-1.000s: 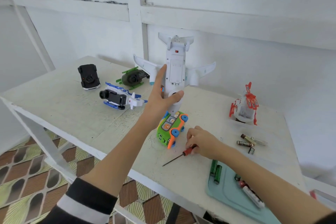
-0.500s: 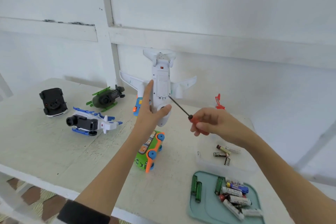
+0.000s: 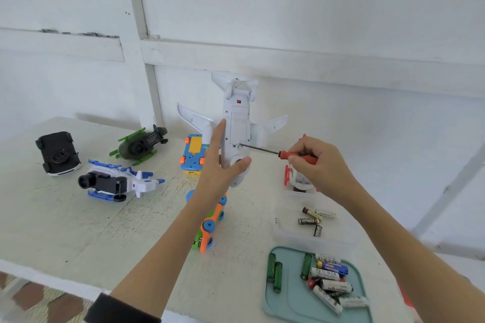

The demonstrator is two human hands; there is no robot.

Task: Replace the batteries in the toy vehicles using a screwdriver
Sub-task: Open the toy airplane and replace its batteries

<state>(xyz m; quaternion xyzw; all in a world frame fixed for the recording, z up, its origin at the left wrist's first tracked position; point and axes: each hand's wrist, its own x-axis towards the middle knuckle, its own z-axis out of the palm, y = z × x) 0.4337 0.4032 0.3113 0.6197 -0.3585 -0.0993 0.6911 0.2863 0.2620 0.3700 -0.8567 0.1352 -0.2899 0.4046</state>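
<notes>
While the left hand [image 3: 223, 170] grips the white toy plane [image 3: 237, 134] nose-down above the desk [image 3: 65, 223], belly facing the camera, the right hand [image 3: 319, 165] pinches the red-handled screwdriver [image 3: 283, 152], tip right at the battery cover's lower edge. Loose batteries sit in the teal tray [image 3: 288, 301] near the right forearm, and other toy vehicles lie flipped over nearby.

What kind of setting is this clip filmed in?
Probably a home hobby corner: a worn white-painted wooden table against a white plank wall, with patterned floor tiles below.
</notes>
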